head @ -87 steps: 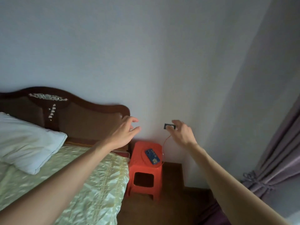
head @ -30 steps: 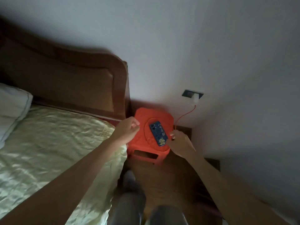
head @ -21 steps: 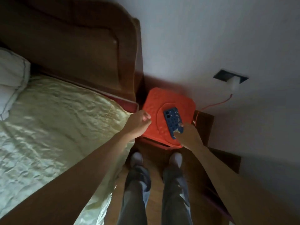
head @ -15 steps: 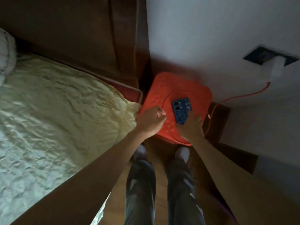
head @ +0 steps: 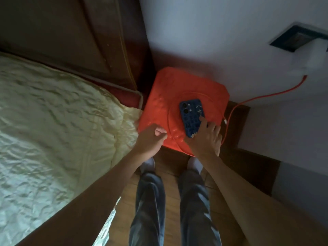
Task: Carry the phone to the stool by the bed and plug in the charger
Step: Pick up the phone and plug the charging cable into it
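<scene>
Steadying the phone [head: 190, 116] on the stool [head: 177, 89], the right hand [head: 205, 139] grips its near end, probably for the loose cable [head: 257, 97]; left hand [head: 150, 139] curls empty.

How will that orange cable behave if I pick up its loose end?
Probably floppy: the cable sags in a loose curve from the charger down beside the stool, near the phone. Likely light, being thin. It may tug back, since its far end sits in the charger.
</scene>
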